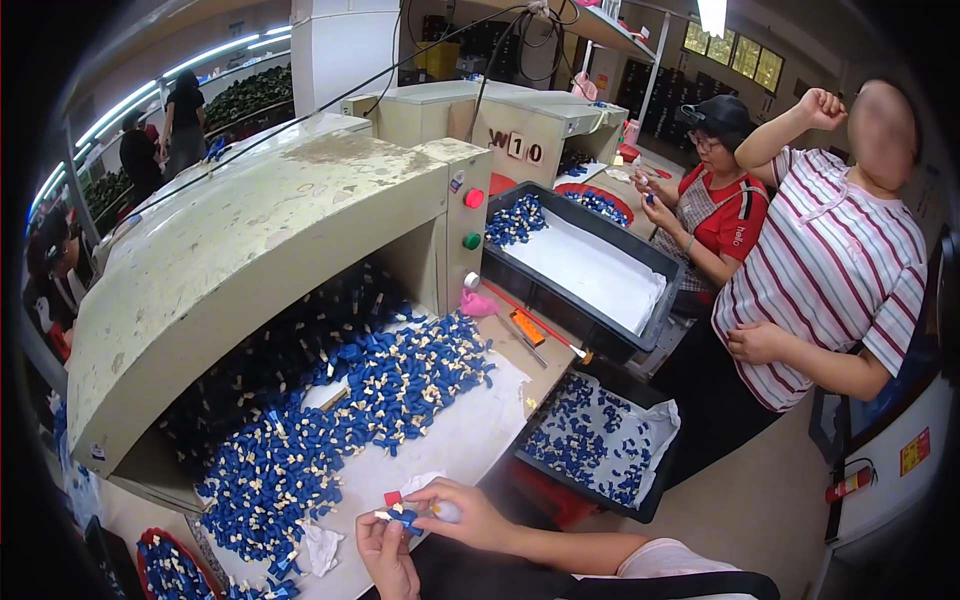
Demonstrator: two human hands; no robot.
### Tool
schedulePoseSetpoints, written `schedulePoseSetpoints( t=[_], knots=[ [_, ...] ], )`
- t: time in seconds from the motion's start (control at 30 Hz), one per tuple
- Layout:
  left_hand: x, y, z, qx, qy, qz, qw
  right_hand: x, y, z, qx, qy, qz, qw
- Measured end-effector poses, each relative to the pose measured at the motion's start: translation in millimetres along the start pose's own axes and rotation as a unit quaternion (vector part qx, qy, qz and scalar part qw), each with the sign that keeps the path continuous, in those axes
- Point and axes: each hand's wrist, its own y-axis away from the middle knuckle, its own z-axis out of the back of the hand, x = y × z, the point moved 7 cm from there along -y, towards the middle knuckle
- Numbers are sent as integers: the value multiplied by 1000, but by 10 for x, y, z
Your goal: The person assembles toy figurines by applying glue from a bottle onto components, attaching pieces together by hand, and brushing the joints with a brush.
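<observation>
My left hand and my right hand meet over the near edge of the table. Between the fingertips of my left hand is a small blue and cream piece, which the right fingers also reach. A small whitish rounded thing is tucked in my right hand, most of it covered by the fingers. Just beyond the fingertips shows a small red square thing; whether it is held I cannot tell. A large heap of similar blue and cream pieces spreads beyond my hands.
A cream hooded machine arches over the heap. Black trays stand at the right, lined with white sheets. An orange-handled cutter and a red stick lie near the table edge. Two people are at the right.
</observation>
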Motion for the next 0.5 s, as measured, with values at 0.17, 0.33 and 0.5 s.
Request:
schedulePoseSetpoints(
  t=[0.17, 0.33, 0.5],
  knots=[
    [14, 27, 18, -11, -45, -15, 999, 28, -10, 28, 0, -2, 4, 1000],
    [-73, 86, -67, -6, -142, -110, 984, -115, 55, -3, 8, -3, -23, 1000],
    [-221, 134, -144, 13, -252, -192, 948, -64, 59, -38, 10, 20, -20, 1000]
  ],
)
